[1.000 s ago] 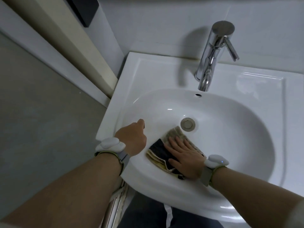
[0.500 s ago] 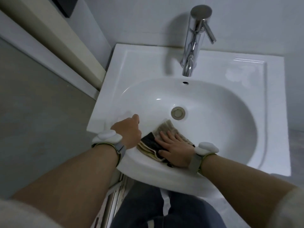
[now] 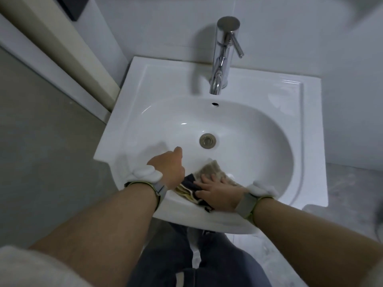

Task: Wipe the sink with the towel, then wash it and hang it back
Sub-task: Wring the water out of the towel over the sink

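Here, with the right hand (image 3: 219, 194) pressing flat, fingers spread, on the folded towel (image 3: 209, 172) against the sink's (image 3: 306, 141) near wall and the left hand (image 3: 167, 168) loosely curled, empty, beside it, steady overlapping strokes toward the drain (image 3: 207, 141) should clean best.

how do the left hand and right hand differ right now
The right hand lies flat, fingers spread, pressing the towel against the sink basin's near wall. The left hand is loosely curled with the thumb up, holding nothing, beside the towel's dark edge. Both wear a white wrist device on a grey strap.
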`<action>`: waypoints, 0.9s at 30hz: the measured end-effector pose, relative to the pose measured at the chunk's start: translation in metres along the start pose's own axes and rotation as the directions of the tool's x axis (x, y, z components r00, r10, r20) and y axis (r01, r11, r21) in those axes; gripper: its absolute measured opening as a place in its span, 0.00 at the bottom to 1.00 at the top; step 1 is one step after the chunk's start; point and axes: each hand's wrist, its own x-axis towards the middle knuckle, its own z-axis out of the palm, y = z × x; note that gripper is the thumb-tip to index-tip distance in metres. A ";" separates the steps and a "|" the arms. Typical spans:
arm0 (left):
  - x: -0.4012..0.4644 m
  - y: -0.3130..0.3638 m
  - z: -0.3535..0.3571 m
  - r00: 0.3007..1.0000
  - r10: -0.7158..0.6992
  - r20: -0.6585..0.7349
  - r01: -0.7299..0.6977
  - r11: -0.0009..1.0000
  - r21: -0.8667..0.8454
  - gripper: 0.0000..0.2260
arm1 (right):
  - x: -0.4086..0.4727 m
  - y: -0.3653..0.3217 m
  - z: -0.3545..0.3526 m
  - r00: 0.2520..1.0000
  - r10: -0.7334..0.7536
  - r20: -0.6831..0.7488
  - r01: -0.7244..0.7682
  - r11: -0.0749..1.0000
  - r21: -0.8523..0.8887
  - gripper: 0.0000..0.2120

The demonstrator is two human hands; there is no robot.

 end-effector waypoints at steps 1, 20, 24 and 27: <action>-0.001 0.005 -0.001 1.000 0.016 0.002 -0.016 1.000 0.005 0.09 | -0.004 0.003 0.001 1.000 -0.005 -0.003 0.005 1.000 0.021 0.23; -0.047 0.030 -0.047 0.997 0.017 -0.079 -0.011 0.997 0.077 0.12 | -0.092 0.012 0.015 0.894 0.243 -0.376 -0.080 0.913 0.400 0.23; -0.066 0.036 -0.078 0.999 0.012 -0.032 -0.009 0.996 0.085 0.13 | -0.104 0.010 0.002 0.810 0.338 -0.480 0.003 0.815 0.580 0.21; -0.088 0.040 -0.104 0.997 0.034 -0.070 -0.028 0.996 0.084 0.15 | -0.118 0.004 -0.021 0.739 0.393 -0.547 0.106 0.734 0.670 0.20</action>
